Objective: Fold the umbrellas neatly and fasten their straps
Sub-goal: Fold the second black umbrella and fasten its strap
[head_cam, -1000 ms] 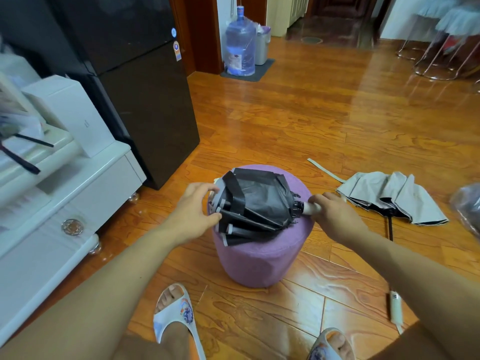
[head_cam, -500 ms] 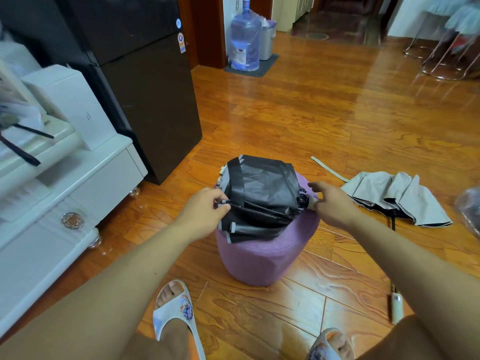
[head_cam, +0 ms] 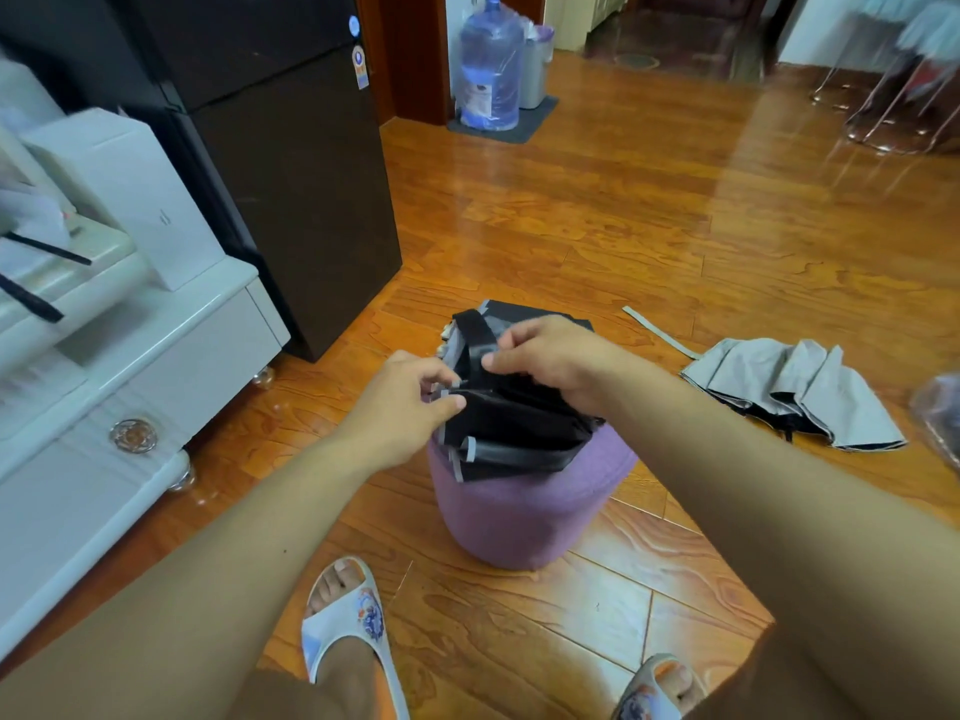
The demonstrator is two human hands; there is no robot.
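Our right hand [head_cam: 550, 363] has left the handle and now pinches the strap [head_cam: 477, 341], left hand [head_cam: 402, 407] gripping the umbrella [head_cam: 519, 433] on the stool [head_cam: 519, 517], so fastening looks next.

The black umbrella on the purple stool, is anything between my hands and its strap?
Nothing visible. Both hands are already on the black umbrella: the right hand pinches the strap, and the left hand pinches the canopy edge beside it, above the purple stool.

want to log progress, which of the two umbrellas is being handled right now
The black umbrella on the purple stool; both hands grip it. The grey umbrella lies untouched on the floor to the right.
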